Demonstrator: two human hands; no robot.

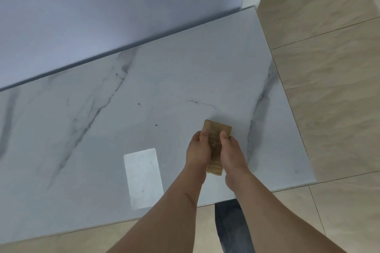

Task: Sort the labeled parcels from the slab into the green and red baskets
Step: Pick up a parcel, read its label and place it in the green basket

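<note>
A small brown cardboard parcel (216, 137) is held over the right part of the white marble slab (144, 88). My left hand (197, 152) grips its left side and my right hand (232, 154) grips its right side, thumbs on top. Its near end shows between my wrists. No label is visible on the parcel from here. Neither the green basket nor the red basket is in view.
A bright rectangular patch of reflected light (143, 176) lies on the slab near its front edge. A pale wall rises behind the slab. Beige floor tiles (329, 68) run along the right and front. My dark trouser leg (232, 228) shows below the slab's edge.
</note>
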